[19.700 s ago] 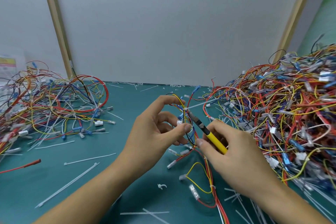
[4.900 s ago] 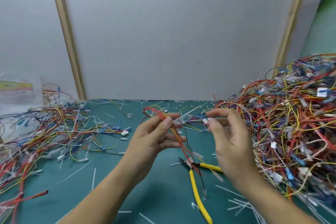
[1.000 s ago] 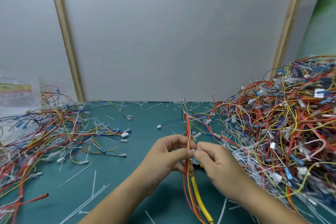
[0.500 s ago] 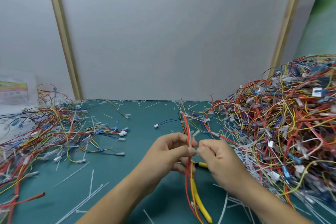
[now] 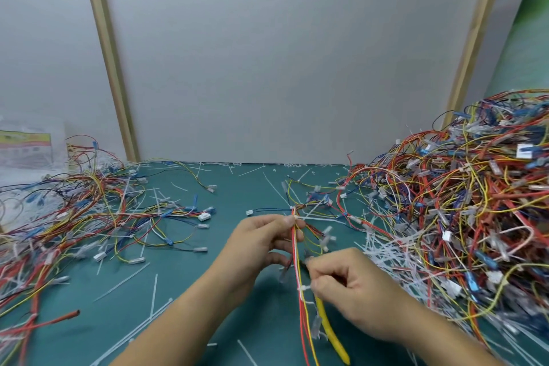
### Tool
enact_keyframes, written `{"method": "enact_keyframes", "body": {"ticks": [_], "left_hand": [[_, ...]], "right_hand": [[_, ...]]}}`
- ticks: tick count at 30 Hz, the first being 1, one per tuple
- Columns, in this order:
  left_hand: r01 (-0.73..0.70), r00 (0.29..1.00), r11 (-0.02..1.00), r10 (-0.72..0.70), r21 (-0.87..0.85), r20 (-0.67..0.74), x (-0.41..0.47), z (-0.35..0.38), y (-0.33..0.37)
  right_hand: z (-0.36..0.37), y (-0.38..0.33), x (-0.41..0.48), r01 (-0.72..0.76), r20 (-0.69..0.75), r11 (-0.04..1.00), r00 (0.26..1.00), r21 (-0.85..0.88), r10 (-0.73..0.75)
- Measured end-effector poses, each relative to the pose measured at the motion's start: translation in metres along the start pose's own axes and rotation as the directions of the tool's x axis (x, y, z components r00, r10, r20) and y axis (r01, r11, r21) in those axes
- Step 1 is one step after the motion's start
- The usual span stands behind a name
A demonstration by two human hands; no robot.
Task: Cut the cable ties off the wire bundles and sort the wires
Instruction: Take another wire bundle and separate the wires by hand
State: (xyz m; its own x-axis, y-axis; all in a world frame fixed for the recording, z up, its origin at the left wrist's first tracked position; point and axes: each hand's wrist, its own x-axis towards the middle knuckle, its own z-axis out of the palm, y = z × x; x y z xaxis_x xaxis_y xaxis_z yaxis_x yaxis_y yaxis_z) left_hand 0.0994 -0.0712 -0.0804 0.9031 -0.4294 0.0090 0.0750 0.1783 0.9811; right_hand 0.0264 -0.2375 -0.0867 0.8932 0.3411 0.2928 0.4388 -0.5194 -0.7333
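Bundle [image 5: 298, 258]: thin red, yellow and white wires, running near-vertical above the mat, upper end pinched at a white tie [image 5: 297, 217], a second white tie [image 5: 303, 289] clasping it lower down; loose ends with small white connectors fan out right of the top.

Right pile [image 5: 463, 217]: large, high tangled heap of red, yellow, blue and white wires with connectors and ties, at the table's right.

Left pile [image 5: 74, 211]: flatter, spread-out wires of the same colours, at the left.

Cutters [image 5: 329, 333]: yellow handles, lying on the mat beneath the bundle, head hidden.

Cut ties [image 5: 154, 297]: white strips strewn over the green mat.
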Motion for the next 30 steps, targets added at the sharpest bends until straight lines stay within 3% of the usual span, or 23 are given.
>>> {"method": "enact_keyframes", "body": {"ticks": [1,3,6,8,10,14,19,21,26,30], "left_hand": [[-0.025,1.0,1.0,0.025,-0.01,0.005,0.0,0.0,0.0],[-0.112,0.994,0.994,0.112,0.009,-0.001,-0.001,0.0,0.0],[-0.267,0.964,0.956,0.267,0.124,0.023,-0.004,0.003,0.002],[-0.345,0.938,0.92,0.341,0.187,0.055,-0.006,0.004,0.003],[-0.394,0.919,0.896,0.386,0.206,0.081,-0.007,0.005,0.003],[-0.459,0.888,0.856,0.436,0.237,0.146,-0.01,0.006,0.003],[-0.451,0.892,0.853,0.421,0.264,0.165,-0.012,0.007,0.002],[-0.4,0.915,0.887,0.374,0.232,0.15,-0.011,0.007,0.003],[-0.121,0.986,0.987,0.107,0.106,0.127,-0.008,0.008,0.005],[-0.096,0.992,0.98,0.081,0.173,0.094,-0.007,0.007,0.005]], "right_hand": [[0.0,-0.001,0.0,0.008,-0.026,0.999,1.0,-0.052,-0.009],[-0.002,-0.001,0.002,0.035,-0.217,0.989,0.974,-0.145,-0.066],[-0.01,-0.003,0.003,0.063,-0.568,0.98,0.807,-0.189,-0.162],[-0.014,-0.005,0.002,0.08,-0.652,0.962,0.72,-0.26,-0.236],[-0.014,-0.005,0.003,0.098,-0.631,0.954,0.73,-0.282,-0.262],[-0.01,-0.002,0.004,0.059,-0.54,0.973,0.823,-0.223,-0.174],[-0.012,0.0,0.003,0.053,-0.539,0.978,0.828,-0.2,-0.154],[-0.011,-0.001,0.003,0.061,-0.527,0.976,0.834,-0.208,-0.165],[-0.008,0.0,0.004,0.032,-0.477,0.972,0.868,-0.231,-0.142],[-0.006,0.002,0.001,0.005,-0.428,0.96,0.895,-0.28,-0.129]]}}
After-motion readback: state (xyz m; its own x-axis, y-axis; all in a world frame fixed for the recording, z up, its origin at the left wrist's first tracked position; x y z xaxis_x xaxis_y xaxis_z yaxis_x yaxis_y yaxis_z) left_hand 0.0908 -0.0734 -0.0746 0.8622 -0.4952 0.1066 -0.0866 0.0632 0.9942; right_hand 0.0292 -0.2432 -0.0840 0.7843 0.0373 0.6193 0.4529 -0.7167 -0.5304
